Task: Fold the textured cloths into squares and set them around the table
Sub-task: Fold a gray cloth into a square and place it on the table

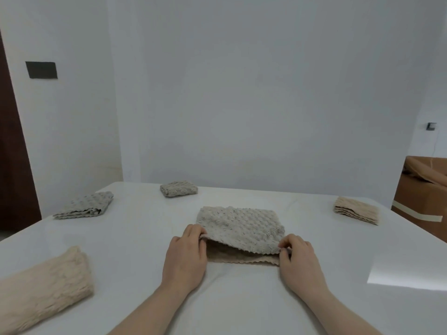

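A grey-beige bubble-textured cloth (239,226) lies at the middle of the white table (135,238), folded over itself with its upper layer lifted off the lower one at the near edge. My left hand (186,255) pinches the near left corner of that upper layer. My right hand (297,259) pinches the near right corner. Folded cloths sit around the table: a grey one (84,206) at the far left, a grey one (178,188) at the far edge, a beige one (356,210) at the far right.
A fluffy cream cloth (43,286) lies folded at the near left. A brown cardboard box (422,189) stands beyond the table's right side. A dark door (12,165) is at the left, white walls behind.
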`<state>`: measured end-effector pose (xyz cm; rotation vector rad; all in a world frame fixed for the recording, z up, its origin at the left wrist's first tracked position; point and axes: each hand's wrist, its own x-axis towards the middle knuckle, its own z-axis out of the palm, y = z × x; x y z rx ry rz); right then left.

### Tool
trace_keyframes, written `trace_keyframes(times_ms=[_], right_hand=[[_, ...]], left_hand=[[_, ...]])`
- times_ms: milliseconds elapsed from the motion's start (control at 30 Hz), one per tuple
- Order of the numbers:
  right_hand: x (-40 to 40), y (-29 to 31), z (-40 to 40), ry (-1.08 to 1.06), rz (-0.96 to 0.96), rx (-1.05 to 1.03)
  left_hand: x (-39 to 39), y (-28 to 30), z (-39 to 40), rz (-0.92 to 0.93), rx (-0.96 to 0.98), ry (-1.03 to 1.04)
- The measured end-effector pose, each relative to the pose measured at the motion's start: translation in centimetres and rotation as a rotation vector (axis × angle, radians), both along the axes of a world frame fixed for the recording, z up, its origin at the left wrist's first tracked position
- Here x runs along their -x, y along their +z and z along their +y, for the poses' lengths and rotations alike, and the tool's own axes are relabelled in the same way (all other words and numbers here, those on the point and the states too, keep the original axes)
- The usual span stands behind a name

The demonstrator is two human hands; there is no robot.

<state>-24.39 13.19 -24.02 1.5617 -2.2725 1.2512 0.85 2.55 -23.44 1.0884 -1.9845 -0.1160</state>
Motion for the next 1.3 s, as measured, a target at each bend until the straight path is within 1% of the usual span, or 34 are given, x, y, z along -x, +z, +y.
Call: trace_keyframes(times_ms=[133,300,400,500,700,800,900,1067,1167,1300], right_hand=[[-0.5,0.2,0.4,0.039,-0.007,0.057],[-0.8,0.7,0.9,0.043,-0.058,0.08],[-1.1,0.9,1.1,0.094,-0.039,0.021],[-1.2,0.7,1.0,0.14,0.024,-0.073],[-0.8,0.3,0.5,0.157,0.12,-0.125],[-0.7,0.2,0.4,0.148,0.105,-0.046],[-0.3,0.1,0.3,0.087,0.071,0.03],[0.0,-0.1,0.3,-0.027,0.014,0.002],[-0.1,0.1,0.9,-0.043,-0.045,0.046],[-0.8,0.2,2.4,-0.045,-0.131,0.1]], left_hand=[[-0.1,0.4,0.7,0.064,-0.004,0.0],[0.0,0.3,0.6,0.08,-0.032,-0.024],[-0.1,0.2,0.6,0.092,-0.037,-0.049],[-0.1,0.3,0.8,0.098,-0.027,-0.07],[-0.2,0.4,0.6,0.133,0.016,-0.063],[-0.2,0.4,0.5,0.144,0.023,-0.05],[-0.1,0.2,0.3,0.135,0.028,-0.042],[-0.4,0.1,0.4,0.139,0.013,-0.038],[-0.9,0.4,1.1,0.139,-0.006,-0.026],[-1.6,0.4,2.9,0.201,-0.071,0.023]])
